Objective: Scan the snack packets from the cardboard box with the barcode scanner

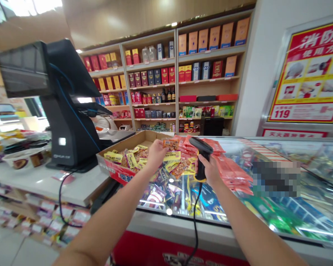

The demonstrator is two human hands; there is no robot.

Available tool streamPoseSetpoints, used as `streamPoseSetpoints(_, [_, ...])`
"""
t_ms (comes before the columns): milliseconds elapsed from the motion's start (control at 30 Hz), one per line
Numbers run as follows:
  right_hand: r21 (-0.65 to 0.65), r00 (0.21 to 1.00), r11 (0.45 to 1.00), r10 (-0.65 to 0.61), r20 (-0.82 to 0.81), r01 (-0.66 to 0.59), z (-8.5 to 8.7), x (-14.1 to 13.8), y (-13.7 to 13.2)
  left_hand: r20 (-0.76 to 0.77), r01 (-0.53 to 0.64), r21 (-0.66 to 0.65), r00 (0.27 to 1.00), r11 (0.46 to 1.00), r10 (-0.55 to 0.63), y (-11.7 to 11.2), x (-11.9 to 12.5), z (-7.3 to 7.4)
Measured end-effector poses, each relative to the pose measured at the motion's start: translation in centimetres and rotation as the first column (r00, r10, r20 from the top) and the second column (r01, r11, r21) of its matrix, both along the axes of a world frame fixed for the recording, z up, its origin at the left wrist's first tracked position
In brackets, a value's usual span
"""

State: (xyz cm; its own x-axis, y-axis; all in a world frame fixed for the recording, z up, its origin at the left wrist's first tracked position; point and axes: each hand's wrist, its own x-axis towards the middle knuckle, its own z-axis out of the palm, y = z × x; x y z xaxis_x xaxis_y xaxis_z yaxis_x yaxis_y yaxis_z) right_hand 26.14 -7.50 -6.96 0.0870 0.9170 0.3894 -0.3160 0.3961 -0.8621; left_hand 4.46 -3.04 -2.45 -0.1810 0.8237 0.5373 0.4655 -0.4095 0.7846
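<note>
My left hand (156, 155) pinches a small orange snack packet (171, 144) above a cardboard box (113, 171) filled with yellow snack packets (131, 159). My right hand (208, 170) is wrapped around the grip of a black corded barcode scanner (201, 157), whose head points left towards that packet. A black cable (195, 218) hangs from the scanner's base. Loose orange-pink snack packets (231, 171) lie under and beside my right hand, on a glass-topped display case (269, 221).
A black point-of-sale terminal (63, 111) stands on a white counter (52, 183) left of the box. Behind it is a person in a white top (104, 123). Wooden shelves of boxed liquor and bottles (161, 77) fill the back wall. A red-and-yellow poster (305, 74) hangs at right.
</note>
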Motion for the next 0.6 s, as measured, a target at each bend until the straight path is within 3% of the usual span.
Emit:
streamPoseSetpoints(100, [-0.020, 0.996, 0.998, 0.060, 0.061, -0.059, 0.2, 0.1, -0.2, 0.156, 0.017, -0.022, 0.988, 1.000, -0.014, 0.6, 2.9, -4.6])
streamPoseSetpoints(200, [-0.067, 0.967, 0.983, 0.179, 0.181, -0.169, 0.2, 0.0, -0.7, 0.340, 0.084, -0.059, 0.939, 0.995, -0.059, 1.6, 3.4, -6.9])
streamPoseSetpoints(367, [-0.090, 0.895, 0.962, 0.274, 0.353, -0.259, 0.2, -0.5, -1.3, 0.439, 0.183, -0.040, 0.887, 0.982, -0.147, 2.1, 2.7, -7.6])
streamPoseSetpoints(600, [-0.131, 0.888, 0.955, 0.297, 0.351, -0.268, -0.1, -0.6, -1.1, 0.390, 0.111, -0.002, 0.915, 0.994, -0.101, 1.8, 2.7, -7.6])
